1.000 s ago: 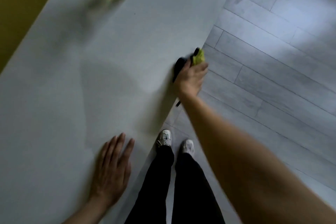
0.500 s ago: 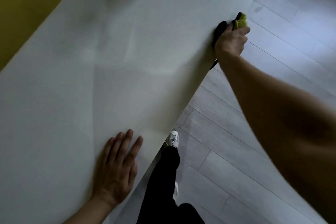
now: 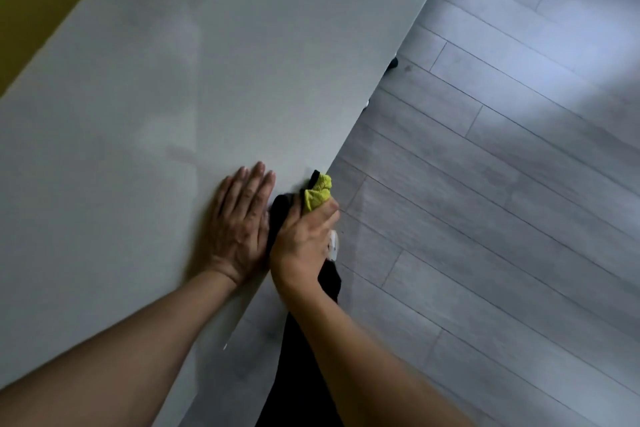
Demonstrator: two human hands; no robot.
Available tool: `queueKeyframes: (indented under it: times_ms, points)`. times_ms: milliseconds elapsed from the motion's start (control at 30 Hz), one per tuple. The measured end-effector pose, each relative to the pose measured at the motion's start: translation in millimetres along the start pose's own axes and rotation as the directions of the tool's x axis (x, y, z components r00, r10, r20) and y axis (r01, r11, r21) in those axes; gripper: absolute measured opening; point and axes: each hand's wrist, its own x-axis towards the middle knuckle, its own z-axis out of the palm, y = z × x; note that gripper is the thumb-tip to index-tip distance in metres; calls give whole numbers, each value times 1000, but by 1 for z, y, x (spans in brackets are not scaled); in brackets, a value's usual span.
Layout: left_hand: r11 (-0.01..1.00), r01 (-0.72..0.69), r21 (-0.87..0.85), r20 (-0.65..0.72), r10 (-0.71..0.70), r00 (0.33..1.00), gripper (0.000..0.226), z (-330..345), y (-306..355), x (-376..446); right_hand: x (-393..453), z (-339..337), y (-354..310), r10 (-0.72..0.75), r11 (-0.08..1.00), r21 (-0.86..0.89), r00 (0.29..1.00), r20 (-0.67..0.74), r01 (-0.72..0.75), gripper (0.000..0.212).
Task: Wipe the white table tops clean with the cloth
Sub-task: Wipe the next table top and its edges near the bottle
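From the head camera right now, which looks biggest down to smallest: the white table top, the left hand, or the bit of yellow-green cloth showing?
1. White table top
2. Left hand
3. Yellow-green cloth, mostly hidden in the right hand

I see my left hand (image 3: 242,229) flat on the white table top (image 3: 214,55), near its floor-side edge.

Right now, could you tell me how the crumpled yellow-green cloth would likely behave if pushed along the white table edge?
The crumpled yellow-green cloth looks soft and floppy: it bunches in folds above the right hand gripping it. It probably weighs little, as it is held in one hand's grip. It would likely drag rather than roll on the white table top.
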Motion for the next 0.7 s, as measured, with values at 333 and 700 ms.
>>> queueKeyframes:
  times_ms: [333, 700]
  points:
    - [999, -7, -33, -19, 7, 1000, 55, -2, 2, 0, 123, -21, -54, 1, 998, 62, 992, -129, 7, 57]
    - [1000, 1, -27, -1, -1, 1000, 59, -8, 5, -2, 206, -40, -91, -46, 999, -20, 969, -242, 43, 54]
